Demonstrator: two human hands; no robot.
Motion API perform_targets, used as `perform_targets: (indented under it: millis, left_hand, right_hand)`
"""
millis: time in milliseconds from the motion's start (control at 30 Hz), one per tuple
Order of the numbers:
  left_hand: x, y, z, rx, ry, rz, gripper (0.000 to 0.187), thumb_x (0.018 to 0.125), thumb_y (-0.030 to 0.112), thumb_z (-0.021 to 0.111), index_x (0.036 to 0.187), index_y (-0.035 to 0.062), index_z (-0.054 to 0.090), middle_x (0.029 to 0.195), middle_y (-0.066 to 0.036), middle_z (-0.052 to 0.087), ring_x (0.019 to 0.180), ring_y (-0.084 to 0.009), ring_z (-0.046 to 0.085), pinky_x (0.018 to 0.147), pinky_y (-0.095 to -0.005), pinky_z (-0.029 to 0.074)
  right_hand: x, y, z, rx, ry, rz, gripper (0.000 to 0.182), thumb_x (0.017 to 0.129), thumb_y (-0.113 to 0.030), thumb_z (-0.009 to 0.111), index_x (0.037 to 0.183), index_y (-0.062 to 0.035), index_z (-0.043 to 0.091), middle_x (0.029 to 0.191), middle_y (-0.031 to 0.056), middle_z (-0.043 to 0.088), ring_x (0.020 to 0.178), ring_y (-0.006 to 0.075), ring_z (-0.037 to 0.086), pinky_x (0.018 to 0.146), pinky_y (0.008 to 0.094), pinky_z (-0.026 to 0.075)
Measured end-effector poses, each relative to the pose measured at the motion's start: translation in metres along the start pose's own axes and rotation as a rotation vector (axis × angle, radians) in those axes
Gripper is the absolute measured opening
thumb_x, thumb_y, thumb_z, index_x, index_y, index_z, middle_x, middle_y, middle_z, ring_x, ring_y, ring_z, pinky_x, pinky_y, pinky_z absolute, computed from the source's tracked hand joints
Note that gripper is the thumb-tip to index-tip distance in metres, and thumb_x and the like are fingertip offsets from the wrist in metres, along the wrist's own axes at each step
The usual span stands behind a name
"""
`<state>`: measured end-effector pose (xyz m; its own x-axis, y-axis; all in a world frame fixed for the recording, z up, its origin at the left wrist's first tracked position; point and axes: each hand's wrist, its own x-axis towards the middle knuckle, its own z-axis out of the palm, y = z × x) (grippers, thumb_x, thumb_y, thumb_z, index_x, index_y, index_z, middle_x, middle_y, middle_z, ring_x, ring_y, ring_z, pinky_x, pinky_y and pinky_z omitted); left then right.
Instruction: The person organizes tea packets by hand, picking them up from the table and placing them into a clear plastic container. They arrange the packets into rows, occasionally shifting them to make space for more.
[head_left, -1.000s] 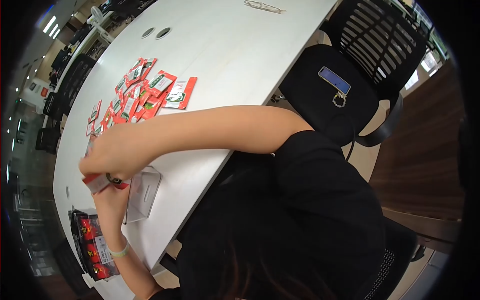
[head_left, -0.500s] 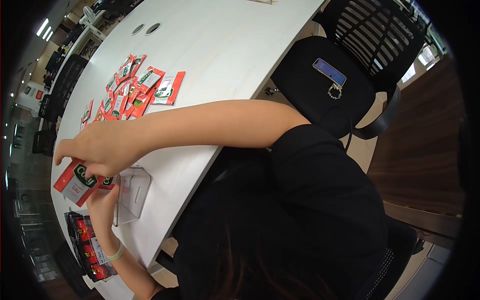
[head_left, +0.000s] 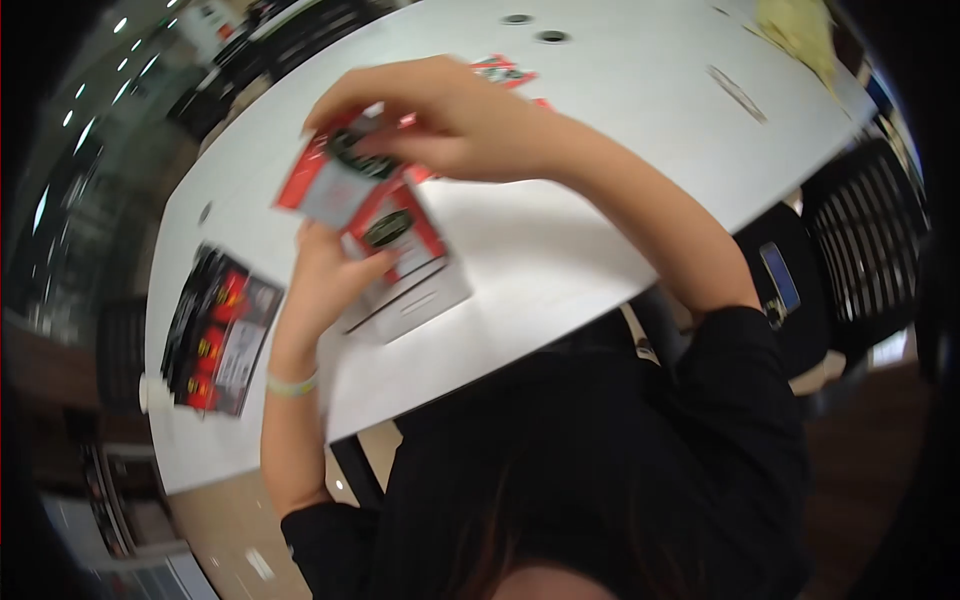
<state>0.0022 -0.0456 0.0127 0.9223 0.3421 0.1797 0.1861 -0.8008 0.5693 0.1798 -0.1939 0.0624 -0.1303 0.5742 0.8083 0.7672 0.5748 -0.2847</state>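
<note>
My right hand [head_left: 430, 115] grips a red and grey Cozy packet [head_left: 335, 185] by its upper part, thumb on its front. Just below it, my left hand [head_left: 335, 275] has its thumb on a second red and grey packet [head_left: 395, 230], which stands at a clear plastic box [head_left: 415, 305] on the white table. The fingers of my left hand are partly hidden behind the packets. Behind my right hand, a few loose red packets [head_left: 503, 72] show on the table; the hand and forearm cover the others.
Black and red packs [head_left: 222, 335] lie on the table [head_left: 560, 250] at the left. A yellow item [head_left: 795, 35] is at the far right, with a thin strip [head_left: 737, 94] near it. A phone [head_left: 780, 277] rests on a black chair [head_left: 865, 230].
The view has turned, so table and hands appear farther right and the packs lie more in view. My right hand still holds its packet; the second packet now shows more fully.
</note>
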Motion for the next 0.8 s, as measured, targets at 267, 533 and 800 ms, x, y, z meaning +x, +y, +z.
perform_targets:
  millis: [267, 533, 800]
  left_hand:
    - [-0.005, 0.003, -0.005, 0.016, 0.019, 0.086, 0.107, 0.07, 0.022, 0.079, 0.154, 0.0043, 0.015, 0.156, -0.021, 0.027, 0.142, -0.0325, 0.032, 0.117, -0.0516, 0.012]
    - [-0.007, -0.001, -0.005, 0.183, -0.058, 0.144, 0.107, 0.065, 0.031, 0.074, 0.152, 0.0035, 0.019, 0.156, -0.027, 0.019, 0.137, -0.0347, 0.04, 0.117, -0.057, 0.008]
    - [-0.008, 0.002, -0.002, 0.202, -0.004, 0.187, 0.124, 0.058, 0.045, 0.08, 0.154, 0.0031, 0.014, 0.155, -0.03, 0.021, 0.128, -0.0358, 0.05, 0.115, -0.0591, 0.012]
  right_hand:
    - [-0.016, -0.006, 0.019, 0.017, -0.2, 0.212, 0.018, 0.088, -0.003, 0.063, 0.106, -0.0043, 0.065, 0.094, 0.0068, 0.07, 0.088, 0.0196, 0.065, 0.077, 0.0313, 0.051]
    - [0.006, -0.014, 0.021, -0.115, -0.304, 0.282, 0.013, 0.085, -0.002, 0.066, 0.097, -0.0045, 0.067, 0.088, 0.0074, 0.069, 0.088, 0.0226, 0.065, 0.075, 0.0322, 0.051]
    - [-0.005, -0.016, 0.045, -0.551, -0.506, 0.062, 0.014, 0.078, -0.008, 0.072, 0.091, -0.005, 0.068, 0.089, 0.0061, 0.066, 0.103, 0.0229, 0.059, 0.088, 0.0371, 0.044]
